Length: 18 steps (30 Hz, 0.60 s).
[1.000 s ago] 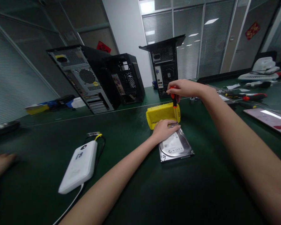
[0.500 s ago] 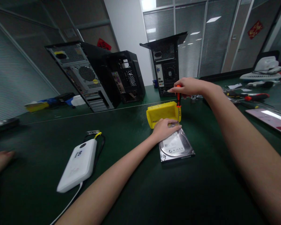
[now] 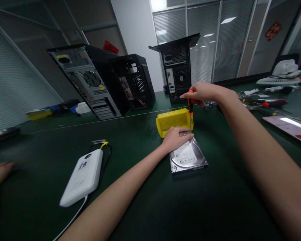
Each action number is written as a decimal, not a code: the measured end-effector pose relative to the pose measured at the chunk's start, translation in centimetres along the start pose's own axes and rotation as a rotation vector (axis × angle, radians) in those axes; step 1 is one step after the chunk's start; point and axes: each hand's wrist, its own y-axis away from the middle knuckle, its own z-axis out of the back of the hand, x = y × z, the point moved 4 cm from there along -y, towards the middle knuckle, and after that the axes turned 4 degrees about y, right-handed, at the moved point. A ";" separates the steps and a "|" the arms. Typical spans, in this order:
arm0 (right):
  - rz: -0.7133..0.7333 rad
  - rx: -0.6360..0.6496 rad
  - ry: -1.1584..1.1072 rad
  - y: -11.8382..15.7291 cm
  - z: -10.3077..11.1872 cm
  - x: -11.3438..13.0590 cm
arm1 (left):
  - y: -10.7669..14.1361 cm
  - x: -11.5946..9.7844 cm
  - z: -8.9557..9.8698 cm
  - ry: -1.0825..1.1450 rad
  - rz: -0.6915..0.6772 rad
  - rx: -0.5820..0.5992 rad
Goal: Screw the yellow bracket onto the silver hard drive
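A silver hard drive (image 3: 187, 154) with a white label lies flat on the dark green table. My left hand (image 3: 175, 136) holds its far end down, thumb and fingers across the top. Above that end, my right hand (image 3: 199, 92) is closed around the handle of a red and black screwdriver (image 3: 191, 106). The screwdriver stands nearly upright, its tip at the drive's far edge; whether it sits in a screw I cannot tell. Just behind my left hand is a yellow plastic bin (image 3: 174, 117), its open side facing me.
A white power bank (image 3: 82, 177) with a cable lies at left. Computer cases (image 3: 92, 80) stand at the back. Pliers and other tools (image 3: 273, 103) and a tablet-like device (image 3: 288, 129) lie at right. Another person's hand (image 3: 0, 172) rests at the far left edge.
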 end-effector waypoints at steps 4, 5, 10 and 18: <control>0.044 -0.045 0.023 0.4 0.0 1.2 | 0.0 0.1 0.0 -0.003 0.007 0.001; 0.054 -0.052 0.022 0.5 0.0 1.4 | 0.0 0.1 0.0 -0.003 0.006 0.000; 0.039 -0.206 0.102 0.6 0.3 1.5 | 0.0 0.1 0.0 0.001 0.001 -0.006; -0.019 -0.377 0.257 0.3 0.1 1.2 | 0.1 -0.3 0.0 -0.056 0.048 0.016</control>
